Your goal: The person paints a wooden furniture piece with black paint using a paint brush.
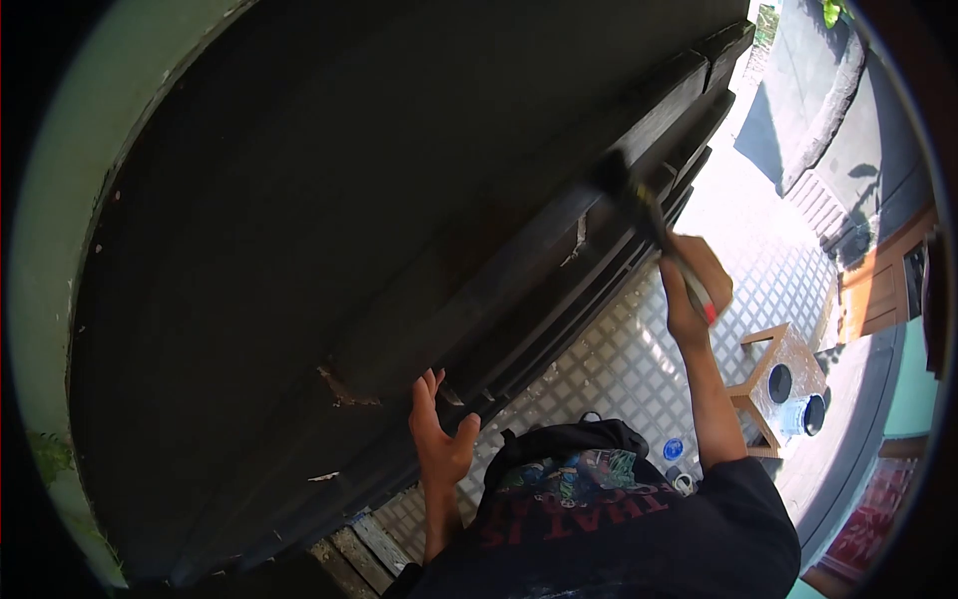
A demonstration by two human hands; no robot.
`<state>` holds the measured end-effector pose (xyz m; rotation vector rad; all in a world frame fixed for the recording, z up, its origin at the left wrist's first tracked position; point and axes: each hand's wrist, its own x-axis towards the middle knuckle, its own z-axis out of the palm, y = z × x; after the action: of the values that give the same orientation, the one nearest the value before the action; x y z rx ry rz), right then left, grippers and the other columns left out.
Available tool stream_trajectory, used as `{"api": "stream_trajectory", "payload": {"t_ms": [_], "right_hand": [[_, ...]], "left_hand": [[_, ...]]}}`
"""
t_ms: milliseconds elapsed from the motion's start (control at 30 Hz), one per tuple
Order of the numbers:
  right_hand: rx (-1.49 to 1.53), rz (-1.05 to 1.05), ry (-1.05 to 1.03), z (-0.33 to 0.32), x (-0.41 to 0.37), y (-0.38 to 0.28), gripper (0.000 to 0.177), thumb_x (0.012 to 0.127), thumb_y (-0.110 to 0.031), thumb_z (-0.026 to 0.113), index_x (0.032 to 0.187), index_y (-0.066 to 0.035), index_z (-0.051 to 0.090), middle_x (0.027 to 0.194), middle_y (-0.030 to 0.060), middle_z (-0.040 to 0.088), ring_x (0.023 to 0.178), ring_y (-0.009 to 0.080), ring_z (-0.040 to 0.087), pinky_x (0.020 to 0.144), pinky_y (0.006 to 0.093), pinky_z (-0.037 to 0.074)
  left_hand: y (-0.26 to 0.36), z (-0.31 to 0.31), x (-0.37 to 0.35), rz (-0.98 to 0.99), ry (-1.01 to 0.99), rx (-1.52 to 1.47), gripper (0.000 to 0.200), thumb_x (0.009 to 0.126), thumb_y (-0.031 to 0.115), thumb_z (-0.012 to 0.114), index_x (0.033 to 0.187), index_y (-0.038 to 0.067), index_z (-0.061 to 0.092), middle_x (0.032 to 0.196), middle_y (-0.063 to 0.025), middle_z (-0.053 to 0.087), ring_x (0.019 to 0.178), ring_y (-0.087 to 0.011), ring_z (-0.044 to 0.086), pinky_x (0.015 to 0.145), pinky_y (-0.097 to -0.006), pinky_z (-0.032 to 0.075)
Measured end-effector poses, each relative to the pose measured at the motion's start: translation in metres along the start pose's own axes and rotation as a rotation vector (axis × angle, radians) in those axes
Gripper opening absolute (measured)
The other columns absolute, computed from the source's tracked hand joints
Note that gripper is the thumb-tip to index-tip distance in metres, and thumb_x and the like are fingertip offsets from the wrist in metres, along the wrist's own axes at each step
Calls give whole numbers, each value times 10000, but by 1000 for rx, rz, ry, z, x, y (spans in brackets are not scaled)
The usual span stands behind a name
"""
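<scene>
My right hand (696,290) is closed round the handle of a paintbrush (654,222), a tool with a dark head and a red tip at the handle's end. Its dark head is blurred and lies against or just over the edge of a large dark wooden panel (299,200). Lower down, my left hand (442,434) rests by the panel's slatted edge, thumb and fingers apart, holding nothing. Near its fingertips the panel has a rough, chipped patch (344,387).
A small wooden table (753,384) at the right bears dark-topped containers (813,414). A blue round lid (674,449) lies on the tiled floor (609,369). Wooden slats (354,559) are at the bottom, a pale green wall (60,250) at the left.
</scene>
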<state>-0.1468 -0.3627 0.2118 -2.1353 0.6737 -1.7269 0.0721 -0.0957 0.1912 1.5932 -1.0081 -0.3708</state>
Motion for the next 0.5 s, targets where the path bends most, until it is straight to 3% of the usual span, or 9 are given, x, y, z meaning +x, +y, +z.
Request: {"api": "stream_trajectory", "payload": {"t_ms": [67,133,267,333,400,467,500], "right_hand": [[354,132,16,-16,-15,9,219,872,6,656,1065,88,715,986,184,740,893,249,708,814,338,541],[36,152,287,-22,4,41,239,925,-45,643,1108,96,706,976,159,746,866,208,703,788,326,544],[-56,90,465,-36,91,118,259,957,-108,680,1150,61,712,972,147,749,825,160,706,744,278,541],[-112,73,436,-33,117,138,260,951,-115,693,1155,45,716,980,142,753,835,161,713,746,267,538],[-286,16,278,-27,125,157,279,932,-132,720,1181,-6,724,965,134,755,847,156,716,767,271,525],[-372,-29,320,-8,117,153,283,924,-135,727,1186,-28,730,959,133,752,850,151,709,784,272,518],[-293,88,312,-5,109,144,294,919,-146,736,1190,-30,730,977,128,749,851,154,700,794,273,516]], "left_hand": [[-2,0,1,23,3,2,883,744,53,668,1500,-142,255,1472,-312,446,1373,-423,458,1151,-476,350],[-1,-1,0,-9,2,11,875,747,57,668,1496,-142,261,1472,-317,444,1378,-424,455,1149,-472,350],[1,0,2,14,-4,27,857,753,66,670,1485,-145,276,1468,-332,444,1381,-426,455,1144,-464,351],[-1,0,-1,-15,5,33,850,753,64,665,1482,-145,280,1467,-337,443,1383,-427,454,1143,-464,351],[-1,0,-1,-28,10,36,847,754,64,663,1480,-146,282,1464,-341,444,1384,-426,454,1142,-465,350],[-1,1,0,-21,7,36,846,755,65,664,1479,-147,282,1461,-343,447,1385,-422,455,1142,-466,349],[-2,1,0,-22,8,46,846,754,67,665,1478,-148,283,1459,-343,448,1384,-422,456,1142,-466,348]]}}
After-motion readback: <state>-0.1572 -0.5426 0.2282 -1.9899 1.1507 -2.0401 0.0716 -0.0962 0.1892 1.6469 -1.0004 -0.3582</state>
